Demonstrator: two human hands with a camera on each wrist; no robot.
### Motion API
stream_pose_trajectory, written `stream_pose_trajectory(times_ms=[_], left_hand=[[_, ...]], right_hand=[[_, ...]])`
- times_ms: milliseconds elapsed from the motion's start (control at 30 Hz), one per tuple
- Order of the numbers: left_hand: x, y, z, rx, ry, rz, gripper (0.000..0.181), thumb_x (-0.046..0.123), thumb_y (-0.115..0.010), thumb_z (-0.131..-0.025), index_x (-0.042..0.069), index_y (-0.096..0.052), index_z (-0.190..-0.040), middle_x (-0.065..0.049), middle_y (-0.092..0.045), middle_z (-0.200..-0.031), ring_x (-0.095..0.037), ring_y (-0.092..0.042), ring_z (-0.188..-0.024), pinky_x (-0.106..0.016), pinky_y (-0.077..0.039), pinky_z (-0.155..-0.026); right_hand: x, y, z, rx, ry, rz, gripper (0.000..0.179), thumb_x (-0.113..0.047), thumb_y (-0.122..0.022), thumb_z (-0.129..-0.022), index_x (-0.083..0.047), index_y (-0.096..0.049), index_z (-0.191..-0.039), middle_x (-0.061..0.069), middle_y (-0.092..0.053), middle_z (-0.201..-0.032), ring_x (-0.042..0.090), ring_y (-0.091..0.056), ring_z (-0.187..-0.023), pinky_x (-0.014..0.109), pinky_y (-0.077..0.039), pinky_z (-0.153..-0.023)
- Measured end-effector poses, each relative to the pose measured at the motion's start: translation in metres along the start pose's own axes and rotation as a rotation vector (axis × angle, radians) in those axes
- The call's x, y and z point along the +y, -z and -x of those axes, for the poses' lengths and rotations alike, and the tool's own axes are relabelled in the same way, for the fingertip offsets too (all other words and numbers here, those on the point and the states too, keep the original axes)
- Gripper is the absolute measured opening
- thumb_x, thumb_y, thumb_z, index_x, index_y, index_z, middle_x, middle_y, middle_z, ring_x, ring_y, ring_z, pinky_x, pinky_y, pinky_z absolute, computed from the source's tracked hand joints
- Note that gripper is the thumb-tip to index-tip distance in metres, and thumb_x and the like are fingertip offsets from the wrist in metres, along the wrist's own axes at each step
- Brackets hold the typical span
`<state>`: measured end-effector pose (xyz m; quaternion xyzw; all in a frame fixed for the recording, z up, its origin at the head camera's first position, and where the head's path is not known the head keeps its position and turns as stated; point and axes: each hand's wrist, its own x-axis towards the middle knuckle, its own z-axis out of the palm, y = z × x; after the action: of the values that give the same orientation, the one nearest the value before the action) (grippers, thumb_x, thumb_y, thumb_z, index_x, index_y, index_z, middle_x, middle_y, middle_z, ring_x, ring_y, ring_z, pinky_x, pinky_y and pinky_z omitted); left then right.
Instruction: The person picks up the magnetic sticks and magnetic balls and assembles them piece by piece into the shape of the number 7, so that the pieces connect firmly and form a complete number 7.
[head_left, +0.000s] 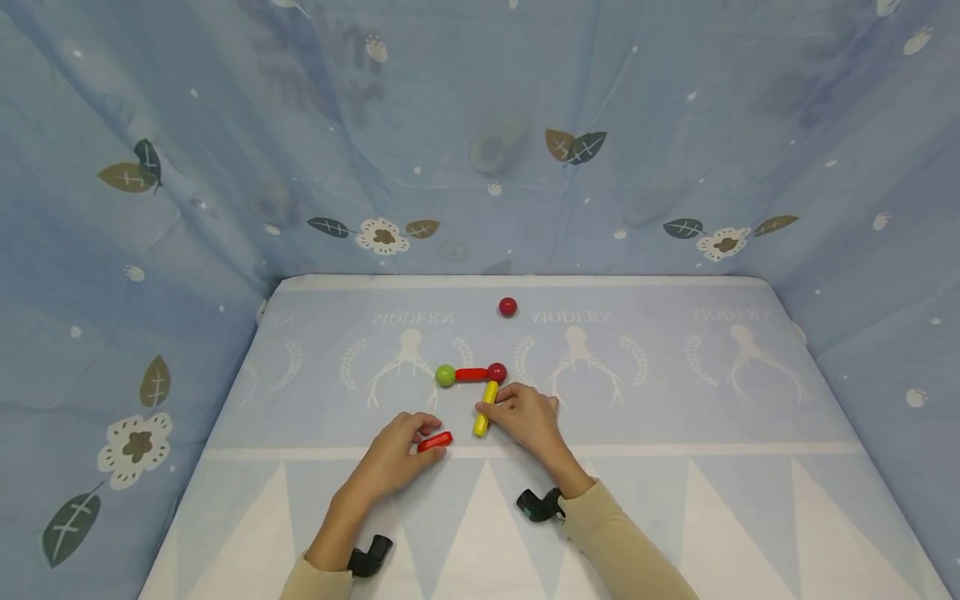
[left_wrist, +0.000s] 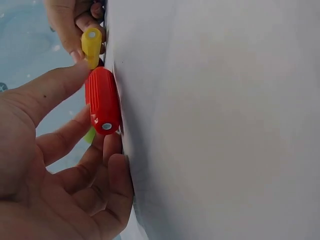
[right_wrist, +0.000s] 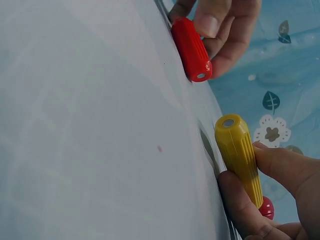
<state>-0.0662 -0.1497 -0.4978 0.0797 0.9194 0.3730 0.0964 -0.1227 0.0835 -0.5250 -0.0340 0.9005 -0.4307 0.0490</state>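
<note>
My right hand (head_left: 528,421) pinches a yellow magnetic rod (head_left: 486,408) between thumb and fingers. The rod's far end meets a dark red ball (head_left: 497,372), which sits at the right end of a flat red rod (head_left: 471,375); a green ball (head_left: 446,376) is at that rod's left end. Nearer to me, my left hand (head_left: 393,454) holds a second red magnetic rod (left_wrist: 104,102) low at the table between thumb and fingers. Silvery magnet discs show in the near ends of the yellow rod (right_wrist: 239,157) and the held red rod (right_wrist: 192,50).
Another red ball (head_left: 507,307) lies by itself toward the back of the cloth-covered table (head_left: 675,417). A blue patterned curtain (head_left: 480,167) rises behind the table and along both sides. Black wrist-worn devices (head_left: 536,505) hang below each wrist.
</note>
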Motion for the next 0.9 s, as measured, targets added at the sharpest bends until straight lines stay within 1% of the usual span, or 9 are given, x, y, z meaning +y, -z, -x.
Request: stream_pose_trajectory(times_ms=[100,300,533,700,900], left_hand=[[-0.0009,-0.0015,-0.0005,-0.008,-0.003,-0.017,0.032,0.020,-0.081,-0.086,0.013,-0.069,-0.115,0.006,-0.059,-0.099,-0.012,-0.055,-0.089,-0.037,-0.048,-0.079],[-0.0007,-0.0019,-0.0003,-0.007,-0.007,-0.041,0.029,0.017,-0.081,-0.086,0.012,-0.069,-0.112,0.005,-0.058,-0.097,-0.013,-0.054,-0.086,-0.036,-0.047,-0.077],[0.0006,-0.0021,-0.0002,-0.007,-0.002,-0.043,0.026,0.015,-0.081,-0.086,0.012,-0.070,-0.110,0.005,-0.058,-0.095,-0.014,-0.054,-0.085,-0.035,-0.047,-0.076],[0.0005,-0.0033,-0.0006,-0.017,-0.008,-0.061,0.024,0.013,-0.079,-0.087,0.012,-0.070,-0.109,0.005,-0.057,-0.093,-0.014,-0.052,-0.082,-0.034,-0.046,-0.073],[0.0068,-0.0024,0.0008,-0.021,-0.009,-0.039,0.023,0.016,-0.080,-0.087,0.014,-0.071,-0.109,0.006,-0.056,-0.090,-0.014,-0.052,-0.080,-0.032,-0.045,-0.070]], right_hand=[[-0.0007,0.0005,0.0002,0.001,-0.002,0.000,0.034,-0.042,-0.081,-0.083,-0.011,-0.069,-0.087,-0.015,-0.062,-0.061,0.007,-0.057,-0.065,0.046,-0.025,-0.078],[-0.0023,0.0009,0.0007,0.001,-0.007,-0.010,0.034,-0.042,-0.081,-0.083,-0.011,-0.068,-0.087,-0.014,-0.062,-0.061,0.008,-0.057,-0.064,0.046,-0.025,-0.078],[-0.0022,0.0008,0.0011,-0.001,-0.010,-0.024,0.034,-0.042,-0.081,-0.083,-0.011,-0.068,-0.087,-0.014,-0.062,-0.061,0.009,-0.057,-0.064,0.046,-0.025,-0.078],[-0.0005,0.0006,0.0006,0.004,-0.005,-0.021,0.034,-0.042,-0.081,-0.083,-0.011,-0.068,-0.087,-0.014,-0.063,-0.061,0.008,-0.057,-0.064,0.046,-0.025,-0.078],[0.0006,-0.0003,0.0006,0.009,0.001,-0.019,0.035,-0.043,-0.081,-0.082,-0.011,-0.069,-0.088,-0.014,-0.063,-0.062,0.008,-0.057,-0.065,0.047,-0.025,-0.078]])
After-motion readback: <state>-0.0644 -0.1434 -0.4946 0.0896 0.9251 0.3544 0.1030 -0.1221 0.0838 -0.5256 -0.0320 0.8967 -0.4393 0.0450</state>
